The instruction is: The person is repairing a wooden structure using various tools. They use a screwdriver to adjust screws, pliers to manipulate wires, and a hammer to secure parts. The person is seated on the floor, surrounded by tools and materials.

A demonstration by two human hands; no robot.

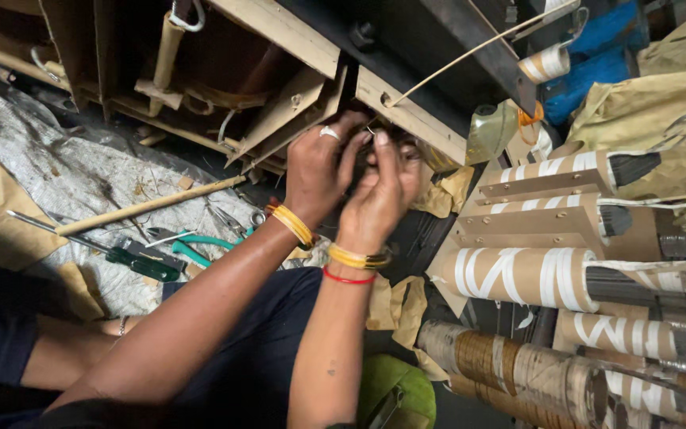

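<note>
Head view puts both hands up at the dark gap under the pale board framing, about twelve o'clock from my wrists. My left hand [321, 163] (the one with a ring and yellow bangles) curls its fingers inward against the same spot where my right hand [380, 189] presses in; the two touch, fingers narrow and bunched around something small. What that small thing is I cannot tell, since the fingers and shadow cover it, though a thin pale wire [470, 52] runs off from near that spot toward one o'clock. I judge the step in hand to be close fingertip work, pinching or twisting at a lead inside the opening [387, 135] between the board pieces [414, 115].

At three o'clock from the hands lie paper-wrapped coils [518, 274] bound with white tape. At nine o'clock, on the crumpled grey sheet [65, 171], rest a wooden stick [148, 206], a green-handled screwdriver [132, 258] and teal-handled pliers [200, 246], well apart from both hands.

As I read it, the next move calls for a steady pinch and small turns without tugging the wire, and neither hand looks free to reach for a tool
</note>
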